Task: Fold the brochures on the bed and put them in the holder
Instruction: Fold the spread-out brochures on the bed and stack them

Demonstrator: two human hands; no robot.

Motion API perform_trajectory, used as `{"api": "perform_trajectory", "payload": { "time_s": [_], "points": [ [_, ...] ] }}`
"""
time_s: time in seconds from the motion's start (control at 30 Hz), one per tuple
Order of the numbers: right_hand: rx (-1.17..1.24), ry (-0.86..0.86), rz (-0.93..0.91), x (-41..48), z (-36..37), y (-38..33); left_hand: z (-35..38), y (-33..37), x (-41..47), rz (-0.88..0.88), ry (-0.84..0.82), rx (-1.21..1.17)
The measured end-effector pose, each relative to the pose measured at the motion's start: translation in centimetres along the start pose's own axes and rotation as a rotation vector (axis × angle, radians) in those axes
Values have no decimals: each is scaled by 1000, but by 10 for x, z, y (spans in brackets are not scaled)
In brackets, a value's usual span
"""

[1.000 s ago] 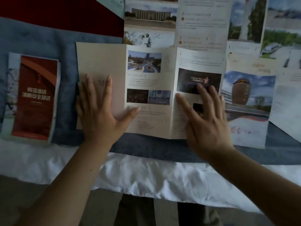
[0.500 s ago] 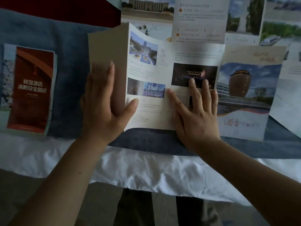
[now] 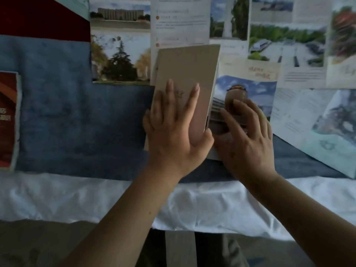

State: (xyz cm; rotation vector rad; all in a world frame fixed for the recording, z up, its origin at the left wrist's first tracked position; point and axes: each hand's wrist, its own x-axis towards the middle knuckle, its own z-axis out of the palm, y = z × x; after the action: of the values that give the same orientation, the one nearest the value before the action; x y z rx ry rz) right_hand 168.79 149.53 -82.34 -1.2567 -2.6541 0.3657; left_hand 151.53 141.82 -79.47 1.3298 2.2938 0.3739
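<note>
A beige brochure (image 3: 189,68) lies on the blue bed runner (image 3: 73,112), its left panel turned over to the right onto the rest. My left hand (image 3: 173,130) lies flat on that beige panel with fingers straight, thumb at the panel's right edge. My right hand (image 3: 244,135) rests with spread fingers on the still uncovered right panel (image 3: 250,87), which shows a brown jar under a blue sky. A folded red brochure (image 3: 8,120) lies at the far left edge. No holder is in view.
Several unfolded brochures with photos and text cover the bed behind and to the right, such as one with a tree photo (image 3: 120,54) and a pale one at the far right (image 3: 316,120). A white sheet (image 3: 77,197) hangs along the near bed edge. A dark red cloth (image 3: 38,18) lies at the top left.
My left hand has swung the beige left panel up and over to the right, down onto the middle panels. My right hand has shifted right onto the jar panel. The view has moved right.
</note>
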Motion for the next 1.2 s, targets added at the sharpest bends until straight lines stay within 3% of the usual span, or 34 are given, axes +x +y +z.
{"api": "perform_trajectory", "payload": {
  "time_s": [0.17, 0.47, 0.7, 0.93, 1.07, 1.13, 1.2],
  "points": [
    [37, -110, 33, -13, -9, 29, 41, 15, 4, -33, -43, 137],
    [61, -174, 15, -14, -4, 34, 76, 15, 8, -27, 161, 305],
    [35, -195, 170, 5, -5, 14, 77, 12, 10, -11, 141, 353],
    [-24, -272, 188, 18, 13, -11, 55, 14, 7, -7, 77, 77],
    [222, -306, 101, 30, 11, -51, 16, 7, 6, 22, -51, -305],
    [281, -308, 57, 38, 9, -71, -10, -2, 3, 23, -28, -459],
    [283, -307, 6, 47, 10, -93, -33, -14, -3, -66, 52, -415]
  ]
}}
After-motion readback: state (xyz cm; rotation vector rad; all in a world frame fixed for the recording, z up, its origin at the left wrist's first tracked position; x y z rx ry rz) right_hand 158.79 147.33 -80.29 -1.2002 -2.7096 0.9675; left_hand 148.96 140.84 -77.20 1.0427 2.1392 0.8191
